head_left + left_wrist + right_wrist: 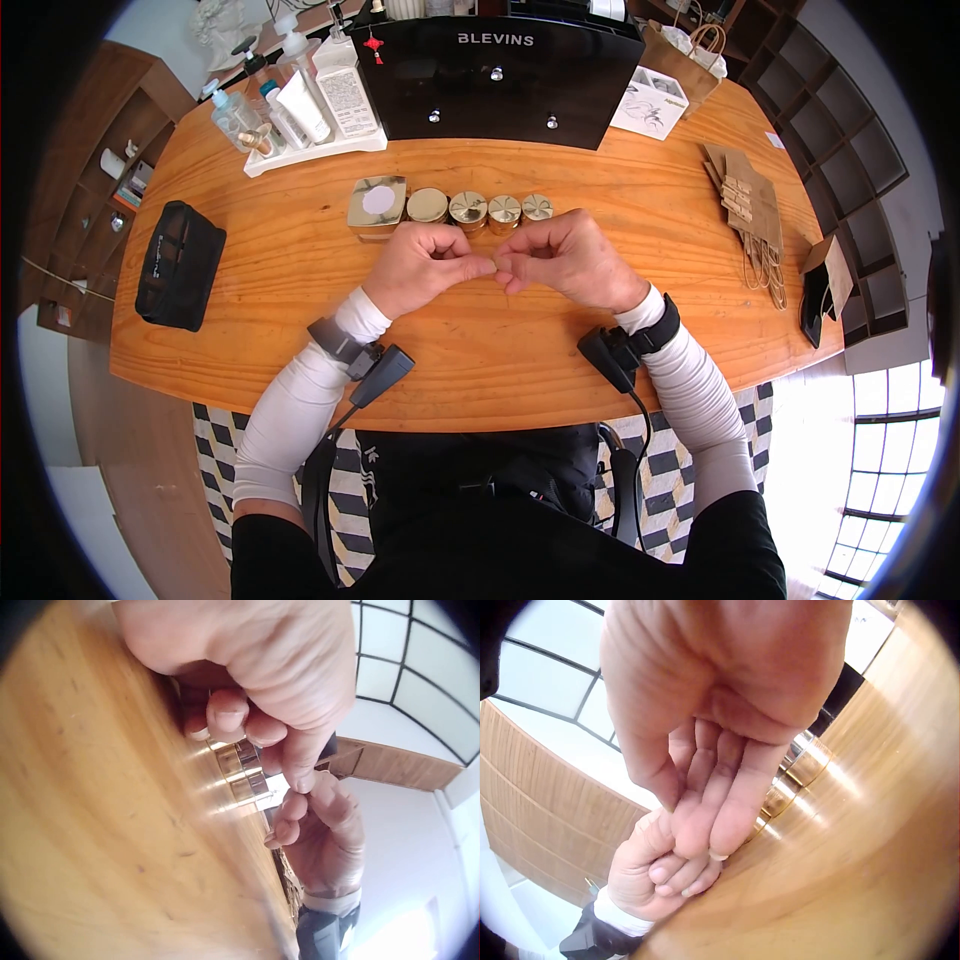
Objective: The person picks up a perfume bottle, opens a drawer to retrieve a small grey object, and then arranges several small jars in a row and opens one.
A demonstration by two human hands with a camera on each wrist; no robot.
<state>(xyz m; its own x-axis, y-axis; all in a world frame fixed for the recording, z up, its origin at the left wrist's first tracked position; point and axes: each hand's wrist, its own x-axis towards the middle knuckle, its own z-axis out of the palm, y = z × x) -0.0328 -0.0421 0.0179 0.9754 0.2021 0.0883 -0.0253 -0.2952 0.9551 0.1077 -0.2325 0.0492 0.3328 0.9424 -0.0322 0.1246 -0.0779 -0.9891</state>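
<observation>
My left hand (425, 268) and right hand (578, 262) meet at their fingertips above the middle of the wooden table (480, 350). The left fingers are loosely curled, with the thumb reaching to the right hand's fingertips. In the right wrist view the right fingers (731, 799) are gently bent, and no object shows in the palm. Just beyond both hands stands a row of gold-lidded cosmetic containers: a square one (365, 213) with a pale round centre, a plain round jar (428, 203) and several shiny round jars (468, 207). The hands partly cover the row's near side.
At the back stands a black BLEVINS drawer box (500, 100), beside a white tray (315, 154) of bottles and a white box (648, 105). A black pouch (180, 265) lies at left. Flat brown paper bags (765, 200) with wooden clips (737, 198) lie at right.
</observation>
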